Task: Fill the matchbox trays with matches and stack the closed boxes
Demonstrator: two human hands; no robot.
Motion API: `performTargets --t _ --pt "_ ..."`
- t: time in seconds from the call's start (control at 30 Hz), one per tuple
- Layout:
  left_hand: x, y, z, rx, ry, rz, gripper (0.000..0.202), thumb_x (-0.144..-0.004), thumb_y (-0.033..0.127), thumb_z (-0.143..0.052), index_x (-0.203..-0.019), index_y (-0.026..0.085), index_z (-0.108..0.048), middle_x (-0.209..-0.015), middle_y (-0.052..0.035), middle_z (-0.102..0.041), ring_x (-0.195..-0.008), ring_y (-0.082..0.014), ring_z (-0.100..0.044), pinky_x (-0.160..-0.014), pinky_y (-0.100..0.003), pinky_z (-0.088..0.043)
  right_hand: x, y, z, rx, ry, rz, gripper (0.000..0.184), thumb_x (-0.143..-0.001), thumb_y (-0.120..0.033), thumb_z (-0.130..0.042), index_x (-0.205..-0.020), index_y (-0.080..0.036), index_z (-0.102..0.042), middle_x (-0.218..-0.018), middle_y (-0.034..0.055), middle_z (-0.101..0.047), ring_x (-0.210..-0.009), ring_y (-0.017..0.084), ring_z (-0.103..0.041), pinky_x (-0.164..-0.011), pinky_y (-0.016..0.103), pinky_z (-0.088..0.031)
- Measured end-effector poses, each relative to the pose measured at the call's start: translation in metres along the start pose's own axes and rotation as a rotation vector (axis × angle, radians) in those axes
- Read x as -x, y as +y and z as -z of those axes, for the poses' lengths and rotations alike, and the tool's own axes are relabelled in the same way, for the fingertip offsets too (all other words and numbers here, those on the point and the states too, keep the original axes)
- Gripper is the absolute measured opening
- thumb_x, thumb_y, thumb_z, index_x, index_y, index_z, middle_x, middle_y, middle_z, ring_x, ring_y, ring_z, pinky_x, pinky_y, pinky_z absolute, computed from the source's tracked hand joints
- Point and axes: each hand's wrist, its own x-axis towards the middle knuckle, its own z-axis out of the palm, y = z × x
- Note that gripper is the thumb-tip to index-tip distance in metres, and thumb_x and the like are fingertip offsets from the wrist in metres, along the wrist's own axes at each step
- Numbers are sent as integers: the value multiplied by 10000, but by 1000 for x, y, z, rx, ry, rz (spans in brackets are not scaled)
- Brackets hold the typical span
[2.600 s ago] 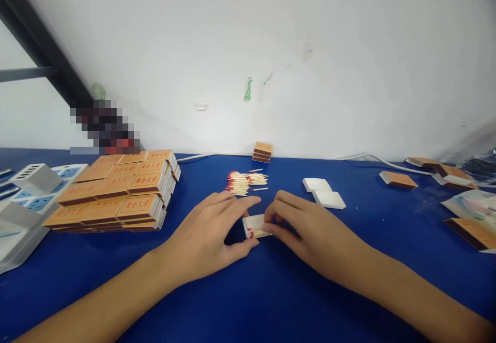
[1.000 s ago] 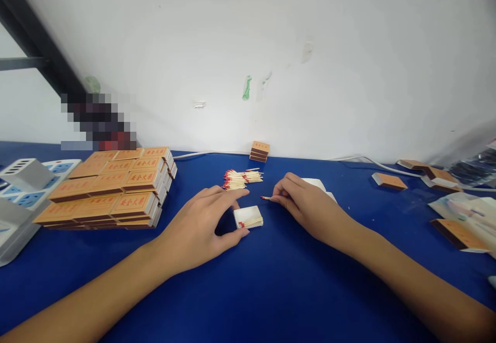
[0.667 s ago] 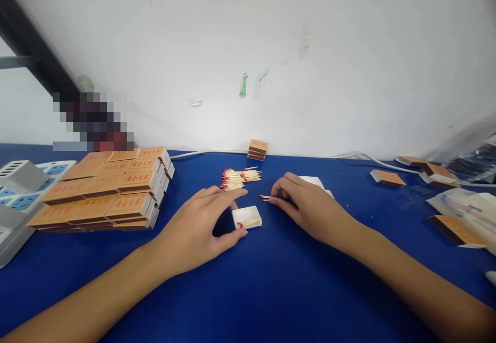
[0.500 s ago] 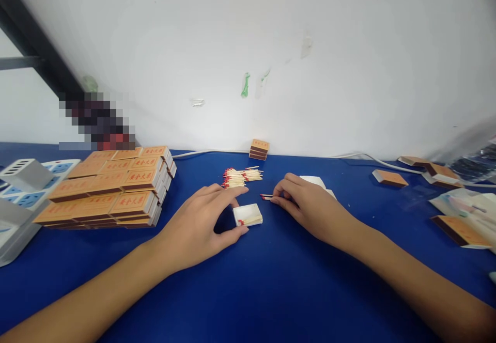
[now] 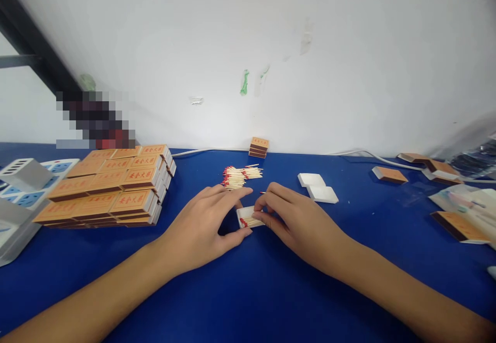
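A small white matchbox tray (image 5: 245, 212) lies on the blue table, with several red-tipped matches (image 5: 248, 222) along its near side. My left hand (image 5: 201, 227) curves round the tray's left end, thumb at the near edge and a fingertip at the far edge. Over the tray's right part, my right hand (image 5: 296, 214) is closed in a pinch on matches, their ends partly hidden by its fingers. Just beyond that hand, a loose match (image 5: 263, 193) shows only its head end. Behind the tray lies a pile of matches (image 5: 235, 178).
Stacked orange matchboxes (image 5: 101, 198) stand on the left beside a power strip (image 5: 64, 170). Two white trays (image 5: 323, 194) lie right of centre. A small matchbox stack (image 5: 259, 146) is by the wall. More matchboxes (image 5: 389, 174) and a plastic bag (image 5: 465, 201) lie at the right.
My right hand has moved left and toward me, bringing matches from the table into the tray. The two white trays behind it are uncovered. My left hand stays at the tray.
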Motion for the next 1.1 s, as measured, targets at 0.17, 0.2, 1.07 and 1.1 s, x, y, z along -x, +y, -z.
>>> performTargets --t 0.17,0.2,1.07,1.1 --pt "0 0 2 1 -9 15 584 -933 330 -738 -1463 235 -512 -1316 -82 -722 -1231 -292 -650 -1090 -516 -495 1 9 10 -68 -105 -37 44 -1022 -223 -602 -997 -225 -638 -956 26 -625 -761 156 -605 -642 300 -476" --pt "0 -1 2 1 -9 15 588 -934 329 -737 -1467 236 -508 -1318 -82 -721 -1231 -291 -650 -1088 -516 -497 1 10 12 -84 -128 -48 43 -1020 -224 -607 -993 -227 -640 -952 22 -621 -749 150 -598 -636 296 -471" --pt "4 9 5 95 -68 -111 522 -859 362 -791 -1329 216 -621 -994 -40 -754 -947 -235 -696 -901 -405 -566 -9 48 0 -15 -34 -267 145 -1002 -259 -612 -866 -216 -640 -841 28 -628 -804 197 -596 -700 324 -446" --pt "5 11 4 108 -70 -136 505 -852 354 -792 -1309 207 -633 -980 -41 -751 -924 -228 -695 -885 -395 -567 -13 43 -4 -35 -32 -248 141 -1005 -247 -614 -869 -215 -637 -853 29 -632 -822 197 -597 -712 321 -446"
